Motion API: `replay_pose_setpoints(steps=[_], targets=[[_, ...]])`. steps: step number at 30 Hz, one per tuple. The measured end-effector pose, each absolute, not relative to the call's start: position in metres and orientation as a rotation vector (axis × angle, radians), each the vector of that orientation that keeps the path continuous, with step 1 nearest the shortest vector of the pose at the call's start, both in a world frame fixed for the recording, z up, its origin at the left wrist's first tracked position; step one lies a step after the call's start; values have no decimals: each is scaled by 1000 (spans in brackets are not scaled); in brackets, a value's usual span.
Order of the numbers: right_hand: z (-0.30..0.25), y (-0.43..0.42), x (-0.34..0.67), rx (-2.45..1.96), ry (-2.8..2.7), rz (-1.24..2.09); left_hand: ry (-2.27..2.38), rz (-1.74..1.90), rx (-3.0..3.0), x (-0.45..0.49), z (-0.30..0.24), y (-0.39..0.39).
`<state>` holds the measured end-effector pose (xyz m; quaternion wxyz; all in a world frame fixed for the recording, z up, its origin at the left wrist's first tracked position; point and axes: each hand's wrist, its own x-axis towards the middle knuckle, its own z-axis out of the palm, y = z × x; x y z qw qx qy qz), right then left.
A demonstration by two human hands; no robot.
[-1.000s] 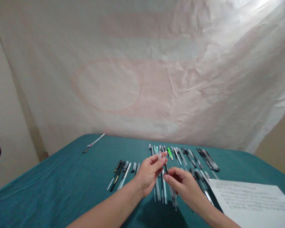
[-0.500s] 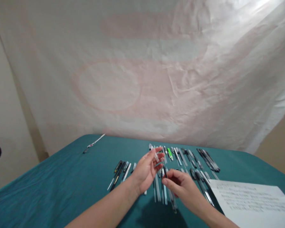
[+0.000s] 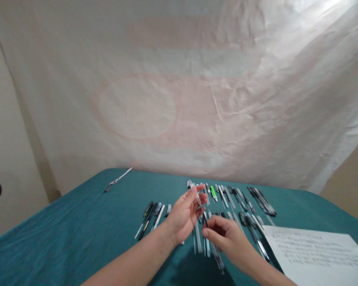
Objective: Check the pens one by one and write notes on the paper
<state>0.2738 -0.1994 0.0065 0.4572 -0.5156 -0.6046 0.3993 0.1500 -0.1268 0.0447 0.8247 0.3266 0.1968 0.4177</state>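
My left hand [image 3: 185, 216] is raised over the cloth, its palm turned inward. Between its thumb and fingers is a small clear pen cap [image 3: 198, 197]. My right hand [image 3: 224, 235] pinches a slim pen with a dark grip [image 3: 205, 221] and a clear barrel that reaches down below the fingers. The pen's tip meets the open end of the cap; how far it is inside I cannot tell. Rows of pens lie under and behind both hands, partly hidden by them, among them a bright green pen [image 3: 214, 193].
A teal cloth [image 3: 62, 238] covers the table. Several pens [image 3: 150, 220] lie left of my hands, and dark pens [image 3: 261, 201] lie at the back right. Written sheets of paper [image 3: 316, 254] are at the right. One pen [image 3: 118, 180] lies alone at the far left.
The pen in my right hand has moved a little up and left, so its tip now meets the cap. My left hand has hardly moved.
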Motion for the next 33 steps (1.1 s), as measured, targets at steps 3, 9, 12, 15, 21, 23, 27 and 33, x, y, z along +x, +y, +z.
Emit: replay_pose_setpoints(steps=[3, 9, 12, 15, 21, 23, 27, 33], targets=[[6, -199, 274, -1275, -1480, 990, 416, 880, 694, 150, 45, -129], [6, -200, 275, -1265, -1465, 1001, 387, 857, 700, 150, 43, -129], [9, -200, 276, -1255, -1450, 1013, 370, 842, 717, 150, 41, -129], [14, -200, 276, -1254, -1429, 1031, 359, 845, 755, 151, 40, -130], [18, -199, 278, -1284, -1394, 943, 372, 813, 831, 155, 35, -138], [16, -198, 280, -1292, -1386, 913, 397, 798, 868, 157, 32, -141], [11, -194, 284, -1323, -1365, 874, 431, 782, 947, 159, 28, -144], [9, -193, 287, -1370, -1370, 803, 438, 810, 1017, 159, 28, -144]])
